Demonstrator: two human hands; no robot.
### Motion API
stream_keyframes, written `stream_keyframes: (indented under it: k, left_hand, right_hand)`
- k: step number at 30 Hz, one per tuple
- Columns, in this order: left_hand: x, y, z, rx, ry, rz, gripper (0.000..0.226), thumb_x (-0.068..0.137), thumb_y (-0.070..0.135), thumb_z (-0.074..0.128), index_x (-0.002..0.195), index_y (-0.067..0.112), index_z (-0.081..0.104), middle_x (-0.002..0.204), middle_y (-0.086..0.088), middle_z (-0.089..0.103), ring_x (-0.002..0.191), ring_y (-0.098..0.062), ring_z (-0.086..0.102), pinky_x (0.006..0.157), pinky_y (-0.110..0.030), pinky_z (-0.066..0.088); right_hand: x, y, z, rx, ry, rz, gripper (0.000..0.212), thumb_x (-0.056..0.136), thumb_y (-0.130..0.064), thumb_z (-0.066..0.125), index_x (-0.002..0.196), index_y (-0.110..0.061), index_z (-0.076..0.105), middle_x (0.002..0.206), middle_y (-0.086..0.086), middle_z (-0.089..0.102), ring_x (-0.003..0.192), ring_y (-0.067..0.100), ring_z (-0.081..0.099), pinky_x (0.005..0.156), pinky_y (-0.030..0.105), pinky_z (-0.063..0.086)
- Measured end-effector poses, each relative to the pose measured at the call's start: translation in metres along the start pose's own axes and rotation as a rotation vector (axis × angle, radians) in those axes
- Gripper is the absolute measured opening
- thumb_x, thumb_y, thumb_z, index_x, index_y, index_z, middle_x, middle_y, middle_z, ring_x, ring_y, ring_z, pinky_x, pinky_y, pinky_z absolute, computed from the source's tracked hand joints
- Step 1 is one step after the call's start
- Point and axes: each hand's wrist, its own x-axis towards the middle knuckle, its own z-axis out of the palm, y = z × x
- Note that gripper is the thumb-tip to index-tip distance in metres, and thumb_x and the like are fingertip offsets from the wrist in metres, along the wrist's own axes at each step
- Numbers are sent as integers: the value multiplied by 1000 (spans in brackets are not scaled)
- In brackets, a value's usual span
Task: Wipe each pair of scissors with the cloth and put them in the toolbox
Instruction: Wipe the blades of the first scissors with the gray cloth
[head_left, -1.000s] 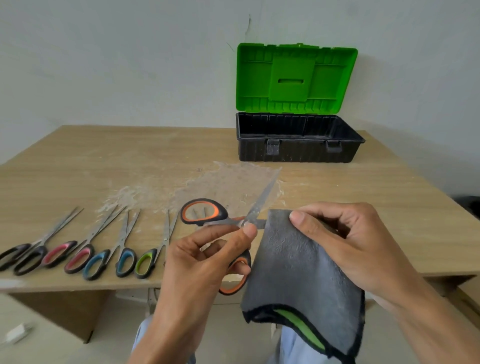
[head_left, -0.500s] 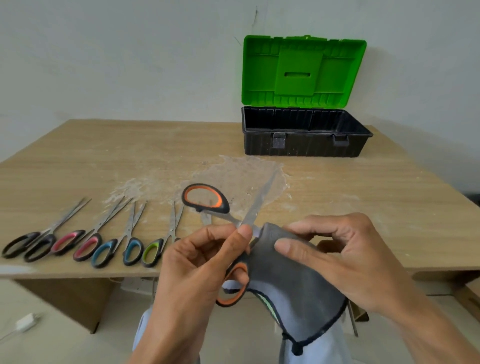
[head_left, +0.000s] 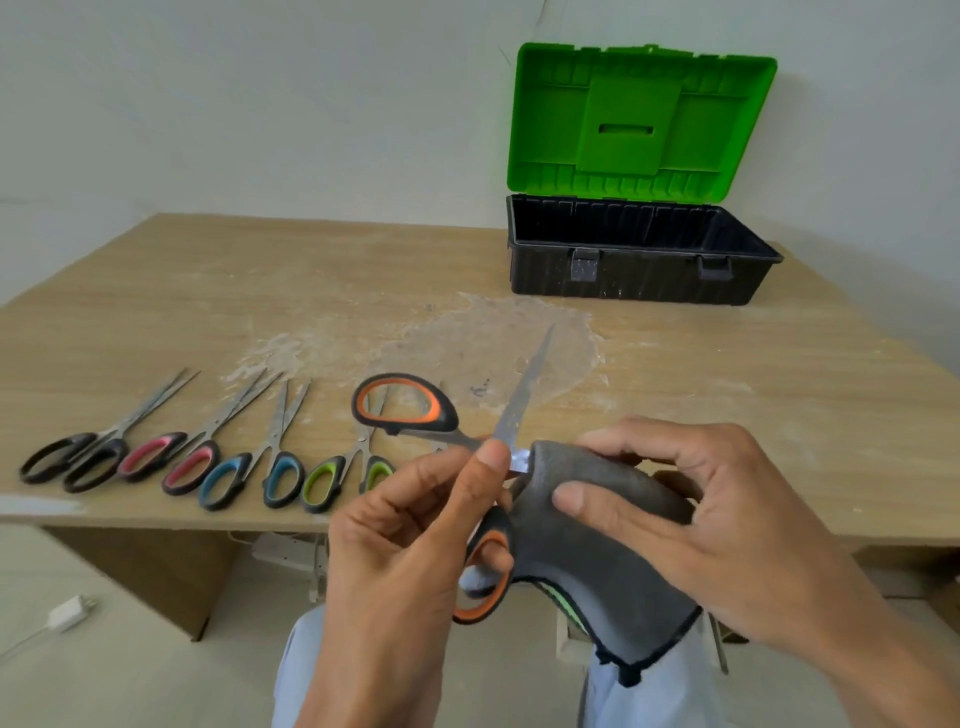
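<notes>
My left hand (head_left: 410, 540) pinches the large orange-and-black scissors (head_left: 410, 410) near the pivot, blades spread, one blade pointing up toward the toolbox. My right hand (head_left: 691, 514) grips the grey cloth (head_left: 602, 561), folded round the other blade right beside my left thumb. Several smaller scissors lie in a row at the table's front left: a black pair (head_left: 78, 457), a pink pair (head_left: 171, 460), a blue pair (head_left: 254, 475) and a green pair (head_left: 337, 475). The black toolbox (head_left: 639, 275) stands at the back right with its green lid (head_left: 639, 119) open; no scissors show inside.
The wooden table (head_left: 779, 395) has a dusty, scuffed patch (head_left: 467, 338) in the middle. Its front edge runs just behind my hands. A white charger and cable (head_left: 67, 616) lie on the floor at lower left. A wall stands directly behind the toolbox.
My right hand has gathered the hanging cloth and wrapped it round the lower blade, closing in against my left thumb. The view has shifted slightly; the scissors on the table have not moved.
</notes>
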Motion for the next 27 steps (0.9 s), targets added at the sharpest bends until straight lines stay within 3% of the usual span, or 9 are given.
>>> stream_keyframes:
  k: [7,9,11,13,17,21,24,27]
  left_hand:
    - [-4,-6,-7,14,-8,-62,19,65,20,77,73,2,78,65,-16,70,40,-17,52,37,-21,44]
    - [-4,-6,-9,13,18,-42,17,64,20,77,69,4,77,64,-16,70,40,-17,51,36,-20,43]
    - [-4,-5,-9,6,30,-24,16,63,20,76,67,5,77,63,-16,69,40,-16,51,36,-20,42]
    - [-5,-5,-6,17,9,-11,16,65,21,76,65,5,75,62,-16,69,39,-16,50,36,-20,42]
    - [-7,-6,2,24,-3,4,16,64,25,75,59,10,72,54,-11,63,35,-14,46,35,-19,40]
    - [-7,-4,1,9,30,5,18,64,29,75,57,12,71,53,-8,61,34,-12,44,34,-18,38]
    - [-9,-3,1,7,10,-7,21,62,31,75,58,11,70,55,-10,62,36,-13,44,34,-19,37]
    - [-10,-2,2,-10,-1,-28,20,61,30,76,59,11,70,57,-10,63,32,-12,41,31,-17,34]
  right_hand:
    - [-3,6,-6,169,-84,101,26,91,-52,65,93,-37,86,79,-2,80,73,6,73,73,15,50]
    - [-3,5,-10,178,-31,116,26,87,-49,65,95,-36,86,84,-13,82,81,-2,75,77,12,54]
    - [-2,3,-14,121,37,74,22,87,-46,66,91,-38,86,71,-13,76,70,0,70,70,14,52]
    - [1,-2,-12,101,49,42,21,90,-43,66,92,-38,86,73,-6,77,69,12,72,67,26,55]
    - [5,-7,0,76,-51,11,27,91,-43,64,103,-31,85,86,-27,78,84,-9,73,74,6,50]
    - [3,-8,-3,45,-97,34,30,82,-54,70,105,-39,82,99,-22,80,97,-2,75,85,20,57]
    - [1,-8,1,79,-83,33,25,81,-55,74,95,-37,83,83,-2,79,75,19,74,70,43,58]
    - [1,-2,1,136,-95,44,33,90,-58,71,86,-28,84,70,14,71,63,36,64,57,44,48]
